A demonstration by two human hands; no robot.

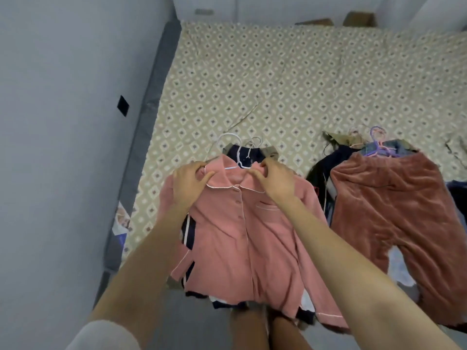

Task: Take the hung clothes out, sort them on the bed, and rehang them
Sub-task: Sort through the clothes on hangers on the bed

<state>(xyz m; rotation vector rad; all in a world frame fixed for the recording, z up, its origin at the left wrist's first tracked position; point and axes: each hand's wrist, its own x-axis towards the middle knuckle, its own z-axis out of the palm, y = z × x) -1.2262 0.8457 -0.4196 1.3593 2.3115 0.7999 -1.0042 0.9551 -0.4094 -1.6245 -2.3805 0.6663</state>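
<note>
Gripping pink shirt (242, 223), white-piped collar, buttoned

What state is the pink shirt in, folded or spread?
Spread: pink shirt lies full length on the pile, sleeves out, left hand and right hand gripping its collar.

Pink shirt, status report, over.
Gripping collar of pink shirt: left hand, right hand. Shirt tops pile on bed, white hanger at neck. Clear of brown trousers alongside.

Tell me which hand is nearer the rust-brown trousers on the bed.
Right. The right hand pinches the collar of the pink shirt on the side facing the rust-brown trousers; the left hand grips the collar's other side, farther from them.
</note>
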